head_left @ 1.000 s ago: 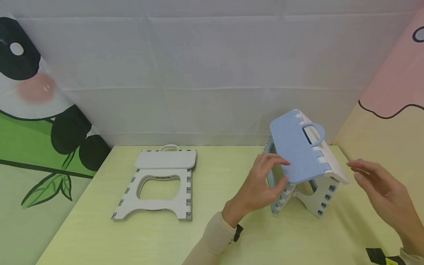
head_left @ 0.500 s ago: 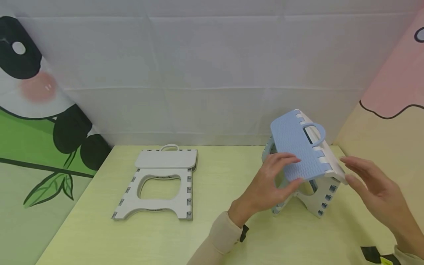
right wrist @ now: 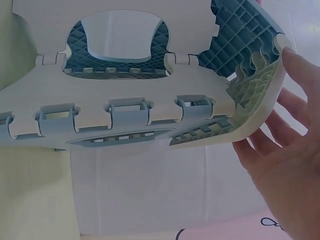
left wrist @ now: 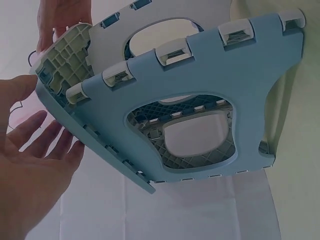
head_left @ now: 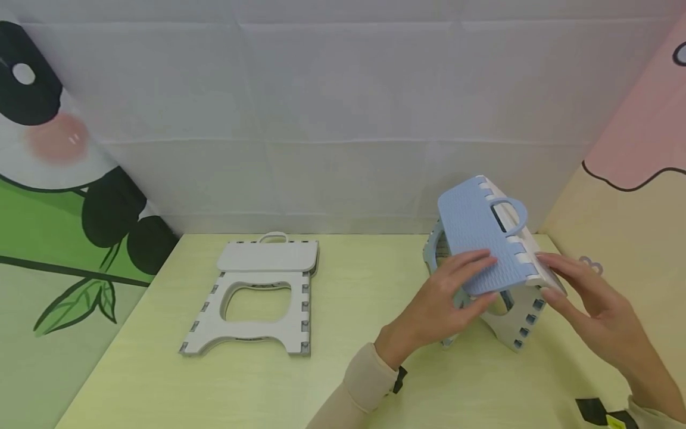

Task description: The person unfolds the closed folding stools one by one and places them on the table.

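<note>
A half-folded step stool (head_left: 465, 223), blue and white with a loop handle, stands at the right of the table. Its two top panels slope like a roof. My left hand (head_left: 442, 301) lies against the blue panel's near end, fingers extended on its face and thumb by the lower edge. Against the white panel rests my right hand (head_left: 597, 313), its fingers loosely extended. In the left wrist view the blue leg frame (left wrist: 200, 75) has an oval cutout. The right wrist view shows the white leg frame (right wrist: 135, 90) and the panels' ribbed underside (right wrist: 255, 80).
Another folding stool (head_left: 268, 259), white with grey hinges, lies folded flat at the left of the pale yellow table (head_left: 230, 393). A white cloth wall (head_left: 343, 119) rises behind the table. Printed cartoon panels stand at both sides.
Both hands have come inward onto the stool: the left moved right onto the blue panel, the right moved left to the white panel. The stools have stayed in place.
</note>
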Action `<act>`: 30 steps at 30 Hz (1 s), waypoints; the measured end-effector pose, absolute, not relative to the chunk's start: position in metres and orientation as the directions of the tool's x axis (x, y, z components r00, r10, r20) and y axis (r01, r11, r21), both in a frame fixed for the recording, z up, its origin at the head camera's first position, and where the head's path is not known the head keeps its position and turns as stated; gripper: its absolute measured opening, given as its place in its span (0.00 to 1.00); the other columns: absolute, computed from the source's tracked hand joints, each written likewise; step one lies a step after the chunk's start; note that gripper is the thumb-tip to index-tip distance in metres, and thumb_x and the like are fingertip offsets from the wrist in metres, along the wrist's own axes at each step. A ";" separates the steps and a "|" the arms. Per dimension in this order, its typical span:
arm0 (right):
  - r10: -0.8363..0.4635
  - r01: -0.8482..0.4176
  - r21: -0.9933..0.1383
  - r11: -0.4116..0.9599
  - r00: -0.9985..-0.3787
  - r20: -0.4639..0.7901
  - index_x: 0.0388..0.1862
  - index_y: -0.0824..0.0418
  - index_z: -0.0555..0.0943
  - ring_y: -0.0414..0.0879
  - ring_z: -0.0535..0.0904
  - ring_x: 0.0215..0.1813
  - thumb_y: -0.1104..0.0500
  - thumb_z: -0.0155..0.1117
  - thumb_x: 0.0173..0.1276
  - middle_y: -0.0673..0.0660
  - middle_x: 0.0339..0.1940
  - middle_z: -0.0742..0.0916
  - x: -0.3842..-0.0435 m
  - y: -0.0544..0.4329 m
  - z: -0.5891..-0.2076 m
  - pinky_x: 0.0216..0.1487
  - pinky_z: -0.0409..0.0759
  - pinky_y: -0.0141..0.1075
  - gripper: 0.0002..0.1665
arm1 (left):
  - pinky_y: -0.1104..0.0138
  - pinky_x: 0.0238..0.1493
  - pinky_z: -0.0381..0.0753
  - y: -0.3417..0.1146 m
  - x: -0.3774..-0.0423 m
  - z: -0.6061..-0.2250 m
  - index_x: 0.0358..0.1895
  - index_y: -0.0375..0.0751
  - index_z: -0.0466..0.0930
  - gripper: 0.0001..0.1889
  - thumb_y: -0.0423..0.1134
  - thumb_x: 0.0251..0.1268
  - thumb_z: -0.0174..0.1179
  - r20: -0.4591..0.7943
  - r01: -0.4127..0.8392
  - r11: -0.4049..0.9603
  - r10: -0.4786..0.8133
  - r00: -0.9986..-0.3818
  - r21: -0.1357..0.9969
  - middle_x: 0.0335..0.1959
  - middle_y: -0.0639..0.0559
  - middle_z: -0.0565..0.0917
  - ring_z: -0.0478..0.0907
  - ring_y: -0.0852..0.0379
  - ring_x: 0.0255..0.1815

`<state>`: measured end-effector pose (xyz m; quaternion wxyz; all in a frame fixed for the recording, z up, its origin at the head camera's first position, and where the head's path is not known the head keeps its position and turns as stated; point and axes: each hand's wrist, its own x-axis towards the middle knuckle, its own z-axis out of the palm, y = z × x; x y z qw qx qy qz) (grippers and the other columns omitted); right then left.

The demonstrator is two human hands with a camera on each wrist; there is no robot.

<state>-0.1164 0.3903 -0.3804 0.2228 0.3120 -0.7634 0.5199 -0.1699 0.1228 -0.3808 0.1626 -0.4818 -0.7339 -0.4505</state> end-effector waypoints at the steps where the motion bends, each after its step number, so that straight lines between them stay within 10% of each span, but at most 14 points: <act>1: -0.242 -0.701 -0.651 0.291 -0.712 0.659 0.66 0.84 0.69 0.48 0.70 0.74 0.83 0.61 0.66 0.69 0.70 0.76 -0.116 0.390 -0.381 0.72 0.66 0.28 0.29 | 0.72 0.73 0.63 0.123 -0.170 -0.381 0.70 0.34 0.72 0.27 0.36 0.71 0.67 0.671 0.853 0.129 0.564 -0.482 0.505 0.72 0.41 0.72 0.64 0.54 0.76; 15: -0.252 -0.758 -0.621 0.201 -0.652 0.715 0.62 0.87 0.72 0.50 0.69 0.76 0.77 0.62 0.70 0.72 0.70 0.76 -0.121 0.391 -0.388 0.73 0.66 0.29 0.23 | 0.70 0.76 0.58 0.121 -0.172 -0.382 0.69 0.36 0.77 0.25 0.38 0.72 0.66 0.679 0.882 0.174 0.579 -0.451 0.438 0.72 0.42 0.75 0.64 0.53 0.77; 30: -0.247 -0.764 -0.474 0.437 -0.609 0.753 0.58 0.85 0.76 0.45 0.74 0.71 0.68 0.61 0.76 0.66 0.67 0.81 -0.119 0.389 -0.385 0.68 0.71 0.26 0.20 | 0.73 0.74 0.61 0.118 -0.173 -0.380 0.67 0.39 0.79 0.22 0.39 0.72 0.66 0.686 0.904 0.207 0.593 -0.421 0.375 0.71 0.45 0.76 0.69 0.56 0.74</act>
